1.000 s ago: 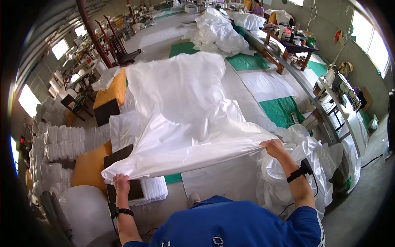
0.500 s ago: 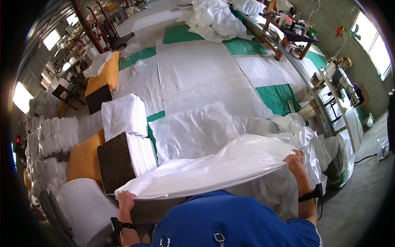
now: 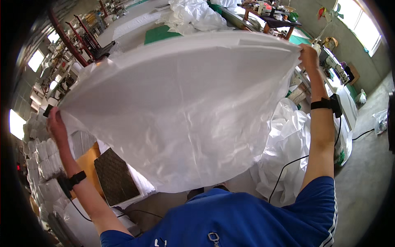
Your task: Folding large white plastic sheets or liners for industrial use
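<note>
A large white plastic sheet (image 3: 181,107) hangs spread between my raised arms, its lower edge dangling in front of my body. My left hand (image 3: 56,123) grips the corner at the far left. At the upper right, my right hand (image 3: 308,57) is closed around the opposite corner. The top edge bows away from me between both hands. Most of the work surface behind the sheet is hidden by it. Crumpled translucent plastic (image 3: 286,144) lies below my right forearm.
On the left, a dark brown board (image 3: 116,177) leans beside an orange-yellow bundle (image 3: 87,164). Stacks of folded white material (image 3: 37,160) stand further left. A heap of white plastic (image 3: 191,16) lies at the back. Black cables (image 3: 284,168) run from straps on my wrists.
Both my hands have risen and moved forward, the left also outward. The sheet, which lay low across the surface, is now lifted and spread upright.
</note>
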A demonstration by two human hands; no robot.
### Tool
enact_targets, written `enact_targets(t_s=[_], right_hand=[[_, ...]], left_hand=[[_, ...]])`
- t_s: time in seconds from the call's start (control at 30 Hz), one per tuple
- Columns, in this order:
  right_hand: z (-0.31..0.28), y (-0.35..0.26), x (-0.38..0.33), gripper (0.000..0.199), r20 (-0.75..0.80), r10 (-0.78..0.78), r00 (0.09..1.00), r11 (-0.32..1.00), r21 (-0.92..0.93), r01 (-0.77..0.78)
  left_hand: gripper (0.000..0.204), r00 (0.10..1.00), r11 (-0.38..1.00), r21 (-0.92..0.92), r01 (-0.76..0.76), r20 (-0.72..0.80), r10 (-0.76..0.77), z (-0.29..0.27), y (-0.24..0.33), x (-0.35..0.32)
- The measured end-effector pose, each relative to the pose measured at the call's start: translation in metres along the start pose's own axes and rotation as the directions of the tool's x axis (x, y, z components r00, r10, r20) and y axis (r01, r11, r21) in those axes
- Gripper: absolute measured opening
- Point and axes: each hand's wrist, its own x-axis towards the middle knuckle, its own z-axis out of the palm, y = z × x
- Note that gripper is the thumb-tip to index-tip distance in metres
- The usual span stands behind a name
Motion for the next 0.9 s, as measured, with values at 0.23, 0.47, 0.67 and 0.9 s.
enact_targets(t_s=[0.23, 0.47, 0.67, 0.9], right_hand=[[0.017, 0.085, -0.157, 0.023, -0.259, -0.466, 0.846, 0.885, -0.118, 0.451], [0.076, 0.288, -0.333, 0.02, 0.229, 0.132, 0.964, 0.966, -0.247, -0.074], [0.118, 0.087, -0.155, 0.029, 0.078, -0.612, 0.787, 0.786, 0.172, 0.594], [0.096, -0.177, -0.254, 0.009, 0.16, -0.987, 0.004, 0.102, 0.613, 0.783]], left_hand=[[0.015, 0.929, 0.945, -0.246, 0.214, 0.349, -0.119, -0.048, -0.003, -0.189], [0.014, 0.65, 0.927, -0.351, 0.131, 0.737, 0.187, -0.08, 0.139, -0.324], [0.019, 0.695, 0.681, -0.722, 0.123, 0.553, 0.46, -0.03, 0.289, -0.194], [0.024, 0.774, 0.454, -0.879, 0.149, 0.389, 0.5, -0.031, 0.388, -0.138]])
